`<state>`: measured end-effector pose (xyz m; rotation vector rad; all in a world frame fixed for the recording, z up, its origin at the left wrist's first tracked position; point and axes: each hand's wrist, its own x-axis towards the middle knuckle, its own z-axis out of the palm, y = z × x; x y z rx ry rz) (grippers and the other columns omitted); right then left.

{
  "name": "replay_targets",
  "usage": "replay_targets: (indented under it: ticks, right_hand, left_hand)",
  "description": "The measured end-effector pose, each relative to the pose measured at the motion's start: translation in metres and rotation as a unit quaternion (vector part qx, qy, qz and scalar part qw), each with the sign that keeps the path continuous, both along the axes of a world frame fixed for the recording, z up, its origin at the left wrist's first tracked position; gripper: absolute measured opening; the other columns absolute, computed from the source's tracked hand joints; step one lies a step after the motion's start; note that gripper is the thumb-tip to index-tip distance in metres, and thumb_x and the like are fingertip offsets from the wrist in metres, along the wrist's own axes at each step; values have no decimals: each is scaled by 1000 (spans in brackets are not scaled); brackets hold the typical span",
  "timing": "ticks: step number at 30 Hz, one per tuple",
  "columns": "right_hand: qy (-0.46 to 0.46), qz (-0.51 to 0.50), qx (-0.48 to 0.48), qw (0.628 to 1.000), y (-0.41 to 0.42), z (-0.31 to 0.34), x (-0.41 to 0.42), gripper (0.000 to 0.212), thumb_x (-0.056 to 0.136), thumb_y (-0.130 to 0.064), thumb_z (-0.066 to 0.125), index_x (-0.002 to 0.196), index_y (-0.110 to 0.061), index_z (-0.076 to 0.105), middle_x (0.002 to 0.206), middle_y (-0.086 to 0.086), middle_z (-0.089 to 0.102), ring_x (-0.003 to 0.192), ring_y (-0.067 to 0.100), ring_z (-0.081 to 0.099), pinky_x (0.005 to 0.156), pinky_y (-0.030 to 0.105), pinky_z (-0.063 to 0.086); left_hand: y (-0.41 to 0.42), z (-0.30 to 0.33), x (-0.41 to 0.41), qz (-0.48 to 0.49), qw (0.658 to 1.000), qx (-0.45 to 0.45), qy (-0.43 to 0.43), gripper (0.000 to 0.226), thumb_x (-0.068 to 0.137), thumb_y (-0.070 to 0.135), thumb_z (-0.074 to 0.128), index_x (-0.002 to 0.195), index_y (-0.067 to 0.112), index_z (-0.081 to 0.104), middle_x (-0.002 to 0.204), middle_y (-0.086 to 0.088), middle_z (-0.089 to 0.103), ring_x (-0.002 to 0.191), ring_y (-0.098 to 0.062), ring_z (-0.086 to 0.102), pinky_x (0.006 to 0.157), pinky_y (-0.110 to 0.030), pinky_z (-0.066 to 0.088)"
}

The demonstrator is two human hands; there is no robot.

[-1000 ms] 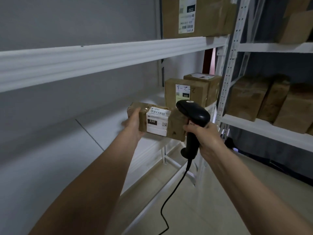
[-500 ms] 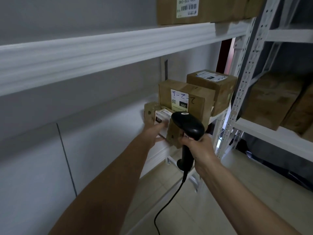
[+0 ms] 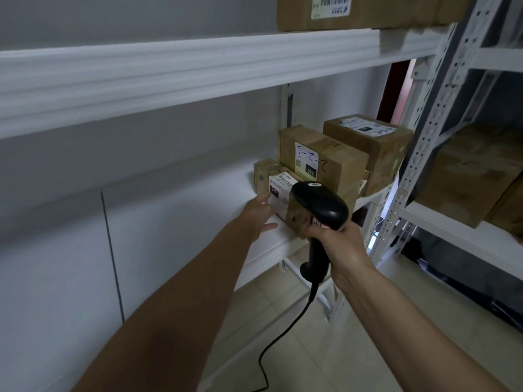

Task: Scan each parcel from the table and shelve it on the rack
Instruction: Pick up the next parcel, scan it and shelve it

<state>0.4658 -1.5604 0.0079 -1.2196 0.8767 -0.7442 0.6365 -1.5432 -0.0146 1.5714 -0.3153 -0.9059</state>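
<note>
The parcel (image 3: 278, 193), a small brown box with a white label marked 220, is lying on the white shelf (image 3: 181, 222) of the rack, just in front of a taller box (image 3: 319, 158) with handwriting on its label. Whether the two are touching is hidden. Behind that one another box (image 3: 368, 145) is sitting at the shelf's far end, near the perforated upright (image 3: 430, 117).

The left hand (image 3: 259, 215) is reaching in at the parcel's near left corner. Its fingers (image 3: 263, 198) are lying fairly straight and a little apart, the upper ones touching the labelled face and the lowest one resting along the shelf below the parcel; nothing is curling round the box.

The right hand (image 3: 339, 246) is gripping a black scanner (image 3: 319, 213) by the handle, fingers clamped round it, with the head standing upright in front of the parcel's right end and covering part of it. Some fingertips seem to be meeting the parcel's lower right corner, though that is hard to tell. The cable (image 3: 283, 340) is trailing from the handle's foot down towards the tiled floor (image 3: 325, 349).

On the shelf above, a large carton (image 3: 368, 12) with a barcode label is sitting at the edge. To the right, a second rack (image 3: 464, 236) is carrying more brown boxes, blurred.
</note>
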Motion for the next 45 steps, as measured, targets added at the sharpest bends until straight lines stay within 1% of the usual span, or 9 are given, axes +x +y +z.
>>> replay_targets:
  ticks: [2, 4, 6, 9, 13, 19, 27, 34, 45]
  right_hand:
    - [-6, 17, 3, 1000, 5, 2, 0, 26, 75, 6, 69, 87, -17, 65, 77, 6, 62, 76, 21, 58, 72, 33, 48]
    - [-13, 50, 8, 999, 15, 4, 5, 24, 74, 4, 71, 89, -14, 67, 79, 10, 65, 77, 24, 61, 74, 37, 52]
    - [-13, 90, 10, 996, 30, 5, 14, 20, 73, 3, 74, 85, -14, 69, 80, 12, 67, 80, 29, 64, 80, 43, 54]
    - [-9, 154, 10, 988, 63, 2, 34, 20, 71, 8, 74, 71, -12, 69, 73, 14, 64, 75, 31, 61, 79, 46, 53]
    - [21, 265, 17, 964, 124, -3, 63, 19, 70, 6, 75, 74, -12, 69, 79, 18, 67, 79, 34, 65, 87, 50, 54]
    - [39, 422, -3, 906, 247, -2, 91, 18, 71, 4, 75, 78, -11, 68, 88, 21, 70, 78, 31, 66, 87, 51, 54]
    - [30, 549, -29, 835, 445, -3, 81, 15, 71, 8, 71, 82, -3, 69, 91, 32, 64, 69, 27, 59, 81, 53, 54]
    - [27, 608, -39, 792, 627, -19, 65, 14, 70, 11, 68, 71, -3, 67, 61, 14, 60, 61, 25, 56, 61, 33, 46]
    - [44, 675, -51, 735, 815, -29, 47, 21, 69, 7, 71, 86, -5, 69, 84, 17, 64, 80, 30, 60, 81, 48, 52]
  left_hand:
    - [10, 5, 1, 39, 999, 1, 15, 22, 96, -3, 47, 92, 13, 61, 97, -16, 57, 85, -26, 57, 72, -34, 55]
    - [27, 7, 5, 51, 999, 2, -2, 25, 97, -2, 44, 79, 9, 57, 78, -13, 52, 64, -23, 50, 58, -26, 47]
    - [48, 4, 13, 45, 984, 68, -159, 22, 94, -5, 47, 85, 3, 65, 86, -16, 60, 71, -29, 57, 67, -30, 50]
    - [96, 0, 18, 62, 887, 222, -399, 27, 93, 3, 47, 101, 16, 69, 109, -4, 67, 96, -24, 63, 86, -33, 52]
    - [189, -7, 23, 111, 794, 336, -494, 29, 90, 4, 44, 71, 26, 43, 96, -6, 68, 73, -19, 51, 68, -28, 41]
    - [351, -12, 9, 176, 732, 434, -494, 23, 90, 6, 46, 100, 16, 64, 103, -6, 66, 90, -25, 63, 68, -27, 36]
    - [577, -15, -50, 282, 695, 499, -434, 24, 94, 12, 45, 108, 18, 63, 109, -5, 65, 98, -24, 62, 69, -26, 36]
    - [779, -10, -109, 344, 663, 553, -369, 7, 93, 26, 54, 91, 20, 57, 101, -6, 65, 93, -27, 62, 63, -30, 38]
    - [966, -19, -176, 419, 643, 579, -276, 10, 90, 25, 56, 83, 20, 52, 77, 3, 51, 75, -20, 51, 55, -29, 34]
